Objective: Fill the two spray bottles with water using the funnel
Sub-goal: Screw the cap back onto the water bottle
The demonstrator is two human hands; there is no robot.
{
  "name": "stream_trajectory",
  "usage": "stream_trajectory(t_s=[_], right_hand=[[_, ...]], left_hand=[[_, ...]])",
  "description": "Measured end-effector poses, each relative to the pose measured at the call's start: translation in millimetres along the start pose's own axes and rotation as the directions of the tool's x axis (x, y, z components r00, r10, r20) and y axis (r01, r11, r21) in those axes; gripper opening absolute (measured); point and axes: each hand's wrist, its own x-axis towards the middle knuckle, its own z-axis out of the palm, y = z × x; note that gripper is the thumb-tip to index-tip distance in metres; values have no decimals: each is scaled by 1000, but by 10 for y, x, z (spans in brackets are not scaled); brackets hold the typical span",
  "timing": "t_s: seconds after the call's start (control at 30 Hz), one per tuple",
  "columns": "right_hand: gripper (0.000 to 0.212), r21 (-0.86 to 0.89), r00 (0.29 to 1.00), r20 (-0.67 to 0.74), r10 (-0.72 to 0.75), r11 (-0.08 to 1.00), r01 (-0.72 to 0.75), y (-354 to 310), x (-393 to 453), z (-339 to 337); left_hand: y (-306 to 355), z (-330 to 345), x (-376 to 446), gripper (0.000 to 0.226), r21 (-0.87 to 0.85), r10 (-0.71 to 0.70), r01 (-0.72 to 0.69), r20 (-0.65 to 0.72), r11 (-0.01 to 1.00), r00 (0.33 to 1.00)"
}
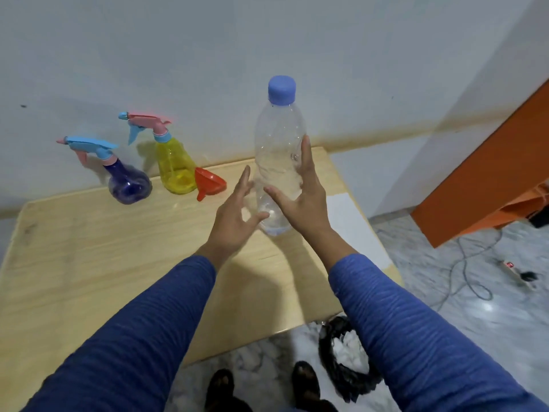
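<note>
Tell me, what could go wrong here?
1. The tall bottle stands upright with neither the left hand nor the right hand closed on it; a clumsy grab could tip it.
2. The funnel lies on its side against the yellow sprayer; it may roll if bumped.
3. Both sprayers' heads are on, the blue sprayer included, so pouring now would likely spill on the table.

A clear water bottle (277, 156) with a blue cap on stands upright right of centre. To its left, a red funnel (208, 183) lies on its side against the upright yellow sprayer (173, 165). Further left stands the purple sprayer (127, 181).
</note>
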Motion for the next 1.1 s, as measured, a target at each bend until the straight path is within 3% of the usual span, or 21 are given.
stream_trajectory(t_s=[0.13,0.27,0.37,0.57,0.63,0.7,0.8,0.87,0.97,1.03,1.1], right_hand=[[99,-64,992,-115,49,996,-56,-69,-40,146],[99,-134,978,-196,71,986,-99,-154,-25,290],[99,-161,969,-229,95,978,-134,-229,-8,370],[100,-213,958,-262,118,961,-177,-297,62,443],[100,-214,958,-257,125,960,-183,-302,110,448],[100,-215,960,-251,123,960,-179,-292,181,441],[100,-226,965,-242,105,961,-161,-269,347,418],[101,-220,966,-241,92,964,-147,-257,498,405],[103,-196,968,-244,67,974,-117,-190,759,371],[104,-182,973,-226,53,979,-96,-118,946,350],[105,-168,981,-192,36,983,-69,-53,1120,341]], left_hand=[[-403,-348,253,68,338,72,-82,40,938,997],[-759,-625,560,29,650,249,-300,172,698,953],[-879,-734,726,19,707,296,-363,223,607,929],[-957,-824,924,25,669,243,-368,276,646,930],[-1010,-825,965,25,533,201,-306,247,789,948],[-932,-808,958,24,220,135,-178,195,959,971],[-766,-702,974,42,56,32,-37,83,998,996],[-695,-603,1005,55,-91,-54,51,-39,995,998],[-623,-411,1002,47,-495,-311,225,-97,839,946],[-604,-266,987,45,-610,-406,267,-99,746,909],[-644,-131,998,47,-655,-445,244,-158,715,882]])
